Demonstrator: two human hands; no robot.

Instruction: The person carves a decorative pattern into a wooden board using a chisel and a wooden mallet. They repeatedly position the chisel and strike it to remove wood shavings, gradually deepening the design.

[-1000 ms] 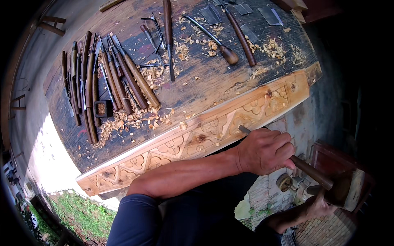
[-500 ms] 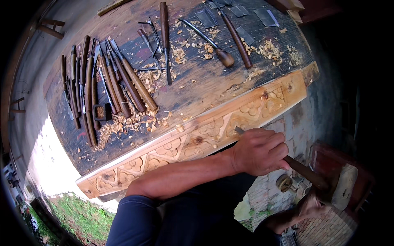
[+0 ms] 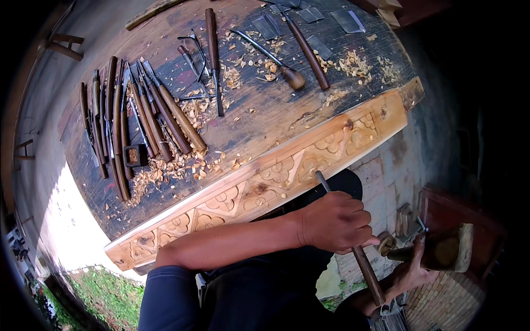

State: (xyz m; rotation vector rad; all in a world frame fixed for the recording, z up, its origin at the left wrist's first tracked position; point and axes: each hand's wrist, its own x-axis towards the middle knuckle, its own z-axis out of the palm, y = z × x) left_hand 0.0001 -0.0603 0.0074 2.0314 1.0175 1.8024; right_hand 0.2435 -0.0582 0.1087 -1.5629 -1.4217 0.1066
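Note:
My left hand (image 3: 338,223) is closed around a carving gouge (image 3: 369,276) with a long brown wooden handle. The gouge's metal tip meets the carved wooden board (image 3: 265,190) near its front edge, among flower-like shapes. Triangular ridges divide the relief. Lower right, my right hand (image 3: 414,273) grips a wooden mallet (image 3: 465,248) by its handle, with the pale-faced head turned to the right. The mallet is apart from the gouge's handle end. My left forearm crosses in front of the board's near edge.
The worn wooden table (image 3: 248,132) carries a row of carving tools (image 3: 146,116) at left. More gouges (image 3: 298,77), flat dark plates (image 3: 348,21), a small dark box (image 3: 135,155) and wood shavings (image 3: 353,65) lie about. A reddish stool (image 3: 441,207) stands at right.
The gouge has swung steeper, its handle end coming toward me, and my left hand has moved slightly left and down. The mallet head has come away from the handle end and turned.

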